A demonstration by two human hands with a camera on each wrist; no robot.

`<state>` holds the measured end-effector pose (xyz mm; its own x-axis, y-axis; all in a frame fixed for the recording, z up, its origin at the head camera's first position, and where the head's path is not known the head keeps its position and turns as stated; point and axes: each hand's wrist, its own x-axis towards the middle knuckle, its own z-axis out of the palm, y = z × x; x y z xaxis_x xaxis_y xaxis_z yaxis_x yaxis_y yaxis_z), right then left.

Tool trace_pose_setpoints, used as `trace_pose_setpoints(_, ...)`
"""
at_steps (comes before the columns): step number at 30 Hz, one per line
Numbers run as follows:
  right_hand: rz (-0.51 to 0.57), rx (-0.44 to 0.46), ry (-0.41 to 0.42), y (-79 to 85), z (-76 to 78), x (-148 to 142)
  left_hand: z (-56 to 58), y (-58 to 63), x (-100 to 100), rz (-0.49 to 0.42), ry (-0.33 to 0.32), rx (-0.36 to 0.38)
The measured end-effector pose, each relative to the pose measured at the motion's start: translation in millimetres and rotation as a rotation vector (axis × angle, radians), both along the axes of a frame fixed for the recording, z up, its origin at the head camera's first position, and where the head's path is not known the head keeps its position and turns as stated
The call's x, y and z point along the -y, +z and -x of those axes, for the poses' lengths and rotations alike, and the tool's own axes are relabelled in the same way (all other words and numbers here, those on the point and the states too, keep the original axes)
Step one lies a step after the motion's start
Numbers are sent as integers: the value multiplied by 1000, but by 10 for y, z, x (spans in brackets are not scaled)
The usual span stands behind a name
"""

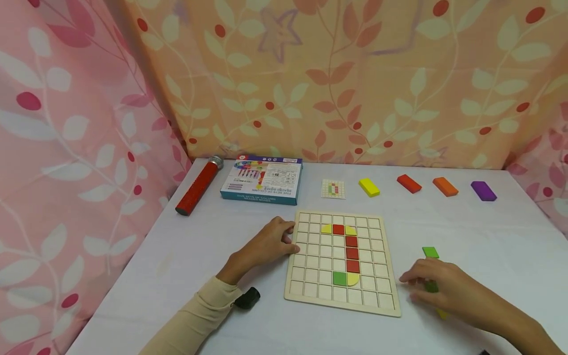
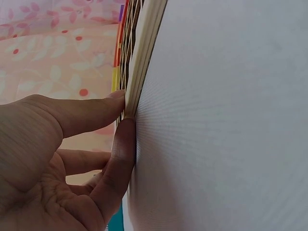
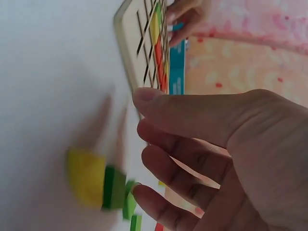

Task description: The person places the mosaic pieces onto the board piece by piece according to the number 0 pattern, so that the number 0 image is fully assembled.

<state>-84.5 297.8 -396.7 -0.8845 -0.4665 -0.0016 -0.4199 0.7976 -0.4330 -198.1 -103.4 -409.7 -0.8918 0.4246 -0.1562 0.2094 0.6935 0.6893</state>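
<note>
A wooden grid board lies on the white table. Red, yellow and green tiles form a hooked shape in its cells, with a green square tile at the lower end. My left hand holds the board's left edge, thumb and fingertip against the rim in the left wrist view. To the right of the board, my right hand hovers with fingers loosely bent and nothing between them. Beneath and beside it lie loose green tiles and a yellow piece, partly covered by this hand in the head view.
Behind the board lie a small pattern card and a game box. A red tube lies at the back left. Yellow, red, orange and purple blocks line the back right. Patterned curtains border the table.
</note>
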Motion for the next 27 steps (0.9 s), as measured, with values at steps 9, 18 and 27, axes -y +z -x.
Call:
trace_pose_setpoints(9,57,-84,65,-221,-190,-469,-22,25,10,-18,-10,-19)
trace_pose_setpoints(18,-6,-100,81,-272,-306,-658,-16,22,10,-21,-8,-19)
trace_pose_setpoints(27,10,-47,66,-317,-274,-664,-17,12,11,-17,-7,-14)
